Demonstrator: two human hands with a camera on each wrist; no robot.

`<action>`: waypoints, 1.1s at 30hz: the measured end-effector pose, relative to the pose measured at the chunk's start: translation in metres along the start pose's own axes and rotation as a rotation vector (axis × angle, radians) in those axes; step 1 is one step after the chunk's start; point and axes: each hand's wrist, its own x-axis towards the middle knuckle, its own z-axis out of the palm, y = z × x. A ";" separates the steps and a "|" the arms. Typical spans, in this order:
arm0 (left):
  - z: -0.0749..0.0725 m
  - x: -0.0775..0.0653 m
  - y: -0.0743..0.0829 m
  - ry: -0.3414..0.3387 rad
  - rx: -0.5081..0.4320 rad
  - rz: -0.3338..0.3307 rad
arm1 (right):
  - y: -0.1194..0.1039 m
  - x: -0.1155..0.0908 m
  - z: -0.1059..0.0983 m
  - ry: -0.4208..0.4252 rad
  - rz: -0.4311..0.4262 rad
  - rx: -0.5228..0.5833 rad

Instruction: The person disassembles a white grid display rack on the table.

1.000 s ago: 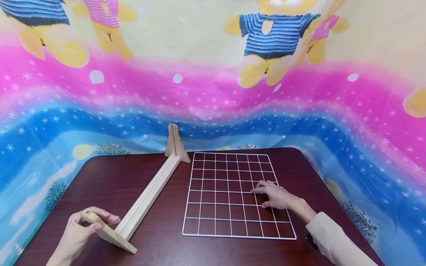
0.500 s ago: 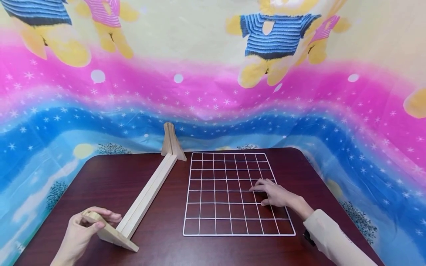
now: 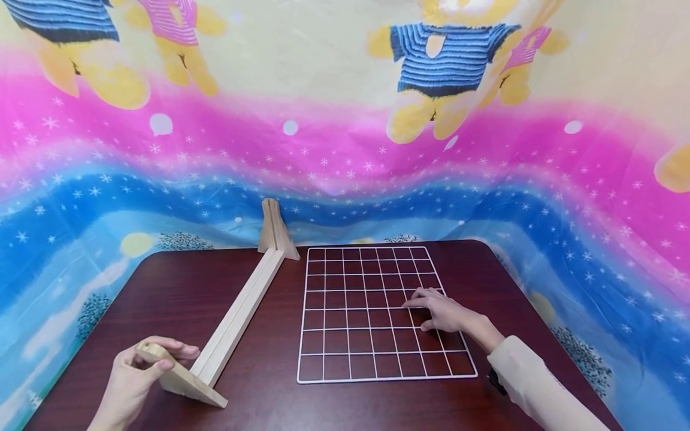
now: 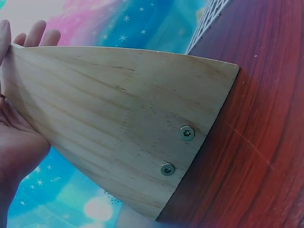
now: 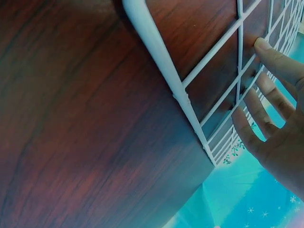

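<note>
A pale wooden stand (image 3: 237,320) lies along the left of the table, a long grooved bar between two upright end pieces. My left hand (image 3: 125,378) grips the top of the near end piece (image 3: 190,383), thumb on one side and fingers on the other. Two hex bolts (image 4: 186,133) show on that piece's outer face in the left wrist view. To the right, a white wire grid panel (image 3: 388,379) lies on the table. My right hand (image 3: 444,312) rests on its right side with spread, lightly bent fingers (image 5: 247,128) at the wires.
The dark red wooden table (image 3: 183,281) has rounded back corners. Behind it hangs a curtain (image 3: 334,143) printed with bears and snowflakes. The stand's far end piece (image 3: 276,230) is close to the table's back edge, beside the grid's far left corner.
The stand's far end has swung slightly left, while its near end has shifted a little right. The grid has turned slightly, its far edge moving left, and my right hand has moved left with it.
</note>
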 end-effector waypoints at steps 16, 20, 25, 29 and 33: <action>0.012 -0.004 -0.001 0.091 0.061 0.004 | -0.001 0.008 0.000 0.001 -0.002 -0.007; 0.016 -0.004 -0.001 0.103 0.055 -0.007 | -0.003 0.010 -0.001 0.002 0.009 -0.005; 0.020 -0.006 -0.001 0.128 0.083 -0.018 | -0.003 0.012 -0.001 -0.002 0.017 -0.010; 0.022 -0.007 -0.002 0.136 0.079 0.014 | -0.003 0.013 0.001 -0.007 0.020 -0.001; 0.024 -0.006 -0.003 0.129 0.032 0.042 | -0.004 0.014 0.001 -0.005 0.023 -0.002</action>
